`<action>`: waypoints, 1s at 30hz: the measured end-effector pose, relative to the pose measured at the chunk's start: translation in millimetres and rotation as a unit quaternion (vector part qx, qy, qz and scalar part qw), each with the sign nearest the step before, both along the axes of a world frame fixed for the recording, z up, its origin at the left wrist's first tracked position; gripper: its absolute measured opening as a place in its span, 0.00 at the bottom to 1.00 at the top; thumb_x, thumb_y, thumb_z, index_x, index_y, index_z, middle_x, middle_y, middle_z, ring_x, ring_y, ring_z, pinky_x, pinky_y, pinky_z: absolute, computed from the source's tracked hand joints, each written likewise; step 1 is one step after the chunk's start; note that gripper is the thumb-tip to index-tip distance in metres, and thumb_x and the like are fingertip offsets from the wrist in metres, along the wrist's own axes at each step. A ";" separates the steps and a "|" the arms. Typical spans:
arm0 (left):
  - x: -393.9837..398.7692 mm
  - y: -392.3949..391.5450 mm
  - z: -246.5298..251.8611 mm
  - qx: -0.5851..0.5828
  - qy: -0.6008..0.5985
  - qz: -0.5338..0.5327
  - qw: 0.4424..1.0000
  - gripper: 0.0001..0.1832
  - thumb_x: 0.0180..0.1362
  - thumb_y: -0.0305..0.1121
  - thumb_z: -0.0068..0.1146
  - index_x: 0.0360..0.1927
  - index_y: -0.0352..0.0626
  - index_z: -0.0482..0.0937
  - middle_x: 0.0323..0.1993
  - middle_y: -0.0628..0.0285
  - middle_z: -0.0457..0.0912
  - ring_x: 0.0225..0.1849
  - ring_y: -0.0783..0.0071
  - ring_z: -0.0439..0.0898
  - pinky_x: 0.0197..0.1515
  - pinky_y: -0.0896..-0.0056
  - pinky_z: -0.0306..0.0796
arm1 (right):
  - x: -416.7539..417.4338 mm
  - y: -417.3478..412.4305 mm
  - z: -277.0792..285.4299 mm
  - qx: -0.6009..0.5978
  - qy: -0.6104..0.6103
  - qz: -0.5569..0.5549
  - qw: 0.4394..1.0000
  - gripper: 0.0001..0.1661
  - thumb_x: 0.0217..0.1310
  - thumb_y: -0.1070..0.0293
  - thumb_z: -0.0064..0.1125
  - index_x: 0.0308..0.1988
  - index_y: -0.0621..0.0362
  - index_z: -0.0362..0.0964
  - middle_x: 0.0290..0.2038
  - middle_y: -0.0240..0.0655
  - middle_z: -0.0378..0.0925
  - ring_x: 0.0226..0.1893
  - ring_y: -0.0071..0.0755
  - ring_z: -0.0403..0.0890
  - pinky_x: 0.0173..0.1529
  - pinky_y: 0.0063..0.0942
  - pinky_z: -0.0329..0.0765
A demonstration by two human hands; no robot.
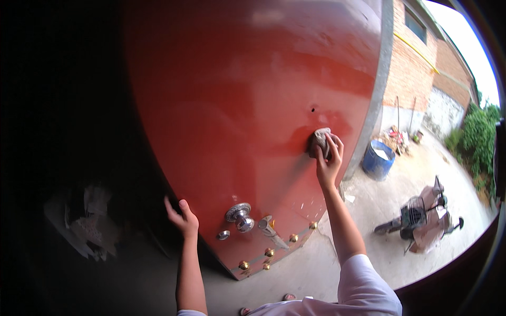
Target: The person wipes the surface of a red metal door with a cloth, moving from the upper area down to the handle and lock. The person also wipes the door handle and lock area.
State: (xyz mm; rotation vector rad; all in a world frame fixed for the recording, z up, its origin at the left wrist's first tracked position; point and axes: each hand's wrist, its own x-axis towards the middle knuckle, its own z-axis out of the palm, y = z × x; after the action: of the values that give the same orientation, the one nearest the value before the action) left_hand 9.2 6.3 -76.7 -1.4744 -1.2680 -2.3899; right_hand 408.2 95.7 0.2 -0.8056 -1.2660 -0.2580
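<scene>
A glossy red door fills the view before me. My right hand presses a crumpled grey cloth against its face, near the right edge. Around the cloth the surface looks darker and wet, and a small hole sits just above. At the door's left edge is my left hand, thumb and fingers spread, with nothing visible in it; whether it touches the edge is unclear. Between the hands, lower down, are a silver round knob, a small lock cylinder and a pale tubular fitting.
Brass-coloured studs project along the door's bottom. To the right, a blue bucket and a parked scooter stand on concrete ground beside a brick building. Pale, indistinct items lie in the dark left.
</scene>
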 end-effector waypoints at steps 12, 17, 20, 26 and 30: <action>5.1 -1.1 4.9 -0.014 0.010 0.052 0.998 0.35 0.68 0.50 0.51 0.62 0.23 0.65 0.48 0.39 0.79 0.51 0.51 0.80 0.54 0.60 0.72 | -21.9 -5.1 1.7 0.007 0.031 0.012 0.999 0.25 0.56 0.78 0.66 0.55 0.58 0.76 0.55 0.41 0.69 0.53 0.40 0.74 0.57 0.32 0.72; 2.4 0.8 2.6 -0.024 0.002 0.038 0.999 0.38 0.65 0.52 0.54 0.62 0.23 0.64 0.49 0.38 0.79 0.51 0.50 0.80 0.55 0.59 0.71 | -66.8 -25.1 12.2 0.019 0.021 0.035 0.999 0.26 0.54 0.80 0.65 0.55 0.58 0.76 0.56 0.42 0.68 0.53 0.41 0.74 0.57 0.33 0.72; 4.4 -0.7 2.6 -0.034 -0.013 0.009 0.999 0.39 0.64 0.52 0.56 0.62 0.24 0.64 0.49 0.39 0.79 0.51 0.50 0.80 0.54 0.59 0.72 | -93.2 -35.7 14.5 0.020 0.007 0.041 0.999 0.27 0.52 0.81 0.65 0.55 0.57 0.76 0.56 0.42 0.67 0.54 0.43 0.74 0.58 0.35 0.72; 9.9 -5.7 6.3 -0.042 -0.009 -0.021 0.999 0.38 0.64 0.53 0.55 0.62 0.25 0.64 0.50 0.41 0.78 0.52 0.54 0.78 0.55 0.61 0.71 | -138.7 -56.2 17.3 0.018 -0.005 0.048 0.999 0.29 0.49 0.82 0.65 0.55 0.57 0.76 0.56 0.44 0.67 0.54 0.44 0.74 0.58 0.36 0.72; 8.2 -6.1 5.9 -0.053 -0.013 -0.042 0.998 0.40 0.65 0.54 0.54 0.62 0.22 0.64 0.52 0.40 0.77 0.54 0.53 0.77 0.58 0.60 0.69 | -168.1 -71.3 20.6 0.020 -0.018 0.054 0.998 0.29 0.48 0.83 0.67 0.54 0.58 0.77 0.55 0.45 0.68 0.53 0.45 0.76 0.57 0.37 0.73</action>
State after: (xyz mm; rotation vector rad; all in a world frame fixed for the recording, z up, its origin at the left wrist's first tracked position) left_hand 17.4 0.1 -70.8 -1.5591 -1.3845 -2.4379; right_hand 240.1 24.4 20.8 -0.6995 -1.3302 -0.2115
